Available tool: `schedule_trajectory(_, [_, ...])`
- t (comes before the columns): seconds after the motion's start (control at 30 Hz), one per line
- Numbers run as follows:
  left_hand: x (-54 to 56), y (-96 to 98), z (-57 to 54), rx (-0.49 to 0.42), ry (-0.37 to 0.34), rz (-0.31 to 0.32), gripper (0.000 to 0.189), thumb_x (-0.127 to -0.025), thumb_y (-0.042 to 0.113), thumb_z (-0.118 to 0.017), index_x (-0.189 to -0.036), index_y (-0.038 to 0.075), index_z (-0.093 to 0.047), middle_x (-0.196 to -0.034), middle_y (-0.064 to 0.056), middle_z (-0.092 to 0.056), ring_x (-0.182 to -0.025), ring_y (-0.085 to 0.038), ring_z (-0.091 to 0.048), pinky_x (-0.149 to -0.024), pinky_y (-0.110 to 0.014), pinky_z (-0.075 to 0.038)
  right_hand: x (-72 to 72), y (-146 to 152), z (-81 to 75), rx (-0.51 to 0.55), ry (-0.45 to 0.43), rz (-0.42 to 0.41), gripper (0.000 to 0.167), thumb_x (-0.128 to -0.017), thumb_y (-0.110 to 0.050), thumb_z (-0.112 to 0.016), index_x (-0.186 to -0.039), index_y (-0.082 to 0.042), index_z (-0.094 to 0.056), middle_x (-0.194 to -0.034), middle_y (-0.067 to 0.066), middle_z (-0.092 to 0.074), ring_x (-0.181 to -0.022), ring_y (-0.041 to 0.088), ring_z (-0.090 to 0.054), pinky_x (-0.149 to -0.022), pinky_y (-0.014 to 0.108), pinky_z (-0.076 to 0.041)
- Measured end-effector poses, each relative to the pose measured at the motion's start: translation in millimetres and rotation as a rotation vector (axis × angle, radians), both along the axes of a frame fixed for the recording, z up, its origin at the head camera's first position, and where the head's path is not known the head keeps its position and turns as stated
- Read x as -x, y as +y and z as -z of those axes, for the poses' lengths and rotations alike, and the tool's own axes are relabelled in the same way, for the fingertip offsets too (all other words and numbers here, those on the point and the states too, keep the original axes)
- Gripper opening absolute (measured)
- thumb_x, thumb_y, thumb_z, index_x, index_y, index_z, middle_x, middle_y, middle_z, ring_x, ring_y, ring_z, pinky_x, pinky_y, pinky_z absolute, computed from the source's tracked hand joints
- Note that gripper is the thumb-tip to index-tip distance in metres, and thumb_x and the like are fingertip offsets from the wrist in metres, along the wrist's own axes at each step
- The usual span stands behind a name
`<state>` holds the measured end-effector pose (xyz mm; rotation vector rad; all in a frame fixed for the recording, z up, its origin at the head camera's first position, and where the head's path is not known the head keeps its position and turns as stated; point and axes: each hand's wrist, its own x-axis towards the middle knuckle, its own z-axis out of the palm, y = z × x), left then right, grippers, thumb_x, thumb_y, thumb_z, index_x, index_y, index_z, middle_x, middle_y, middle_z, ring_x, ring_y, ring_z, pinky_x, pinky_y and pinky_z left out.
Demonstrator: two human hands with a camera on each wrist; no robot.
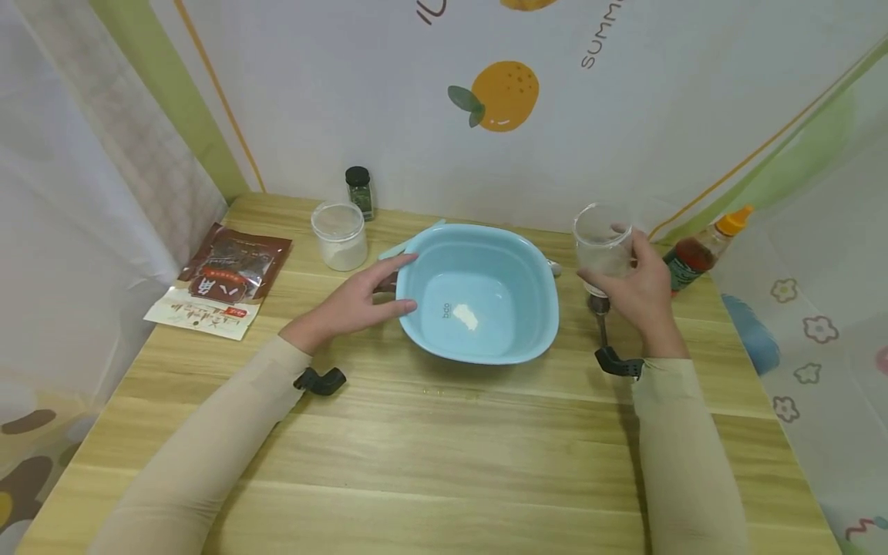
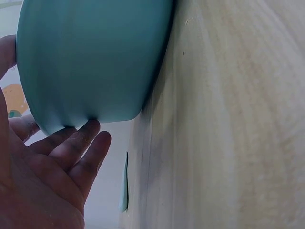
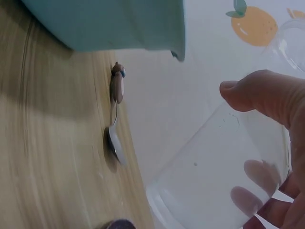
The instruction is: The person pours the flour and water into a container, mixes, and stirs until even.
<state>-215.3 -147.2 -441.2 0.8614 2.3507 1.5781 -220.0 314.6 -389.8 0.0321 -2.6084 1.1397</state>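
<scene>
A light-blue plastic basin (image 1: 523,308) stands mid-table with a small patch of white powder (image 1: 465,316) on its bottom. My left hand (image 1: 364,297) holds the basin's left side, thumb at the rim and fingertips against the outer wall (image 2: 95,62). To the right of the basin, my right hand (image 1: 634,281) grips a clear cup (image 1: 600,239). Thumb and fingers wrap around the cup's see-through wall (image 3: 214,157), which tilts in the right wrist view. No contents show inside it. A spoon (image 3: 116,138) with a brown handle lies behind the basin.
A jar of white powder (image 1: 340,239) and a black-capped herb jar (image 1: 359,193) stand back left. Brown spice packets (image 1: 229,270) lie farther left. A yellow-capped sauce bottle (image 1: 701,250) stands right of my right hand. A pale-blue utensil (image 2: 125,186) lies behind the basin.
</scene>
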Motion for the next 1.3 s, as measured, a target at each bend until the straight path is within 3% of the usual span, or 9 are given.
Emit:
schedule_trajectory(0.37, [2.3,-1.3,2.2,-0.004,0.005,0.0,0.083,-0.105,0.015,-0.08,-0.174,0.006,-0.035,-0.172,-0.02,-0.044,-0.142,-0.041,-0.063,-0.119,-0.057,-0.052,16.9,15,-1.5,0.005,-0.082,0.018,0.091,-0.089,-0.029,-0.096,-0.166,-0.015,-0.05,-0.15,0.019,-0.063,-0.135,0.042,-0.057,-0.106,0.062,-0.049])
schedule_trajectory(0.53, [4.1,-1.6,3.2,-0.001,0.008,0.0,0.083,-0.105,0.016,-0.08,-0.174,0.006,-0.035,-0.171,-0.019,-0.045,-0.141,-0.04,-0.064,-0.118,-0.056,-0.053,27.0,23,0.7,0.034,-0.089,0.014,0.065,-0.092,-0.035,-0.094,-0.138,-0.005,-0.06,-0.165,0.004,-0.055,-0.142,0.032,-0.058,-0.102,0.038,-0.052])
schedule_trajectory(0.6, [4.5,-1.6,3.3,0.0,0.01,0.002,0.083,-0.105,0.016,-0.08,-0.174,0.006,-0.035,-0.17,-0.018,-0.046,-0.141,-0.038,-0.065,-0.118,-0.054,-0.053,30.5,26,2.6,0.066,-0.1,0.012,0.06,-0.092,-0.039,-0.094,-0.134,-0.011,-0.062,-0.163,-0.001,-0.055,-0.136,0.026,-0.06,-0.094,0.029,-0.051])
schedule_trajectory(0.77, [4.6,-1.7,3.2,-0.004,0.005,0.004,0.084,-0.105,0.018,-0.08,-0.174,0.007,-0.034,-0.169,-0.017,-0.048,-0.14,-0.036,-0.066,-0.118,-0.052,-0.054,39.3,33,10.0,0.11,-0.122,0.033,0.071,-0.091,-0.046,-0.094,-0.151,-0.029,-0.061,-0.13,-0.005,-0.064,-0.108,0.013,-0.059,-0.081,0.027,-0.049])
schedule_trajectory(0.87, [4.4,-1.3,3.1,-0.006,0.003,0.008,0.083,-0.105,0.019,-0.08,-0.174,0.006,-0.034,-0.168,-0.017,-0.048,-0.14,-0.036,-0.065,-0.117,-0.052,-0.054,44.2,35,14.6,0.107,-0.125,0.057,0.073,-0.091,-0.047,-0.094,-0.15,-0.021,-0.06,-0.121,-0.006,-0.062,-0.102,0.01,-0.055,-0.078,0.027,-0.047])
schedule_trajectory(1.07, [4.1,-1.4,4.7,-0.01,0.017,0.013,0.083,-0.105,0.015,-0.079,-0.173,0.004,-0.035,-0.169,-0.02,-0.047,-0.138,-0.041,-0.066,-0.117,-0.055,-0.054,51.7,36,21.5,0.126,-0.143,0.072,0.08,-0.091,-0.05,-0.093,-0.152,-0.012,-0.057,-0.123,-0.004,-0.059,-0.105,0.011,-0.052,-0.081,0.029,-0.046])
schedule_trajectory(1.3, [2.9,-1.2,5.1,-0.017,0.011,0.016,0.082,-0.104,0.014,-0.079,-0.173,0.004,-0.035,-0.169,-0.021,-0.047,-0.139,-0.042,-0.065,-0.117,-0.057,-0.054,55.5,35,27.5,0.14,-0.2,0.091,0.092,-0.091,-0.056,-0.091,-0.161,-0.012,-0.05,-0.135,0.005,-0.059,-0.112,0.015,-0.054,-0.086,0.03,-0.049])
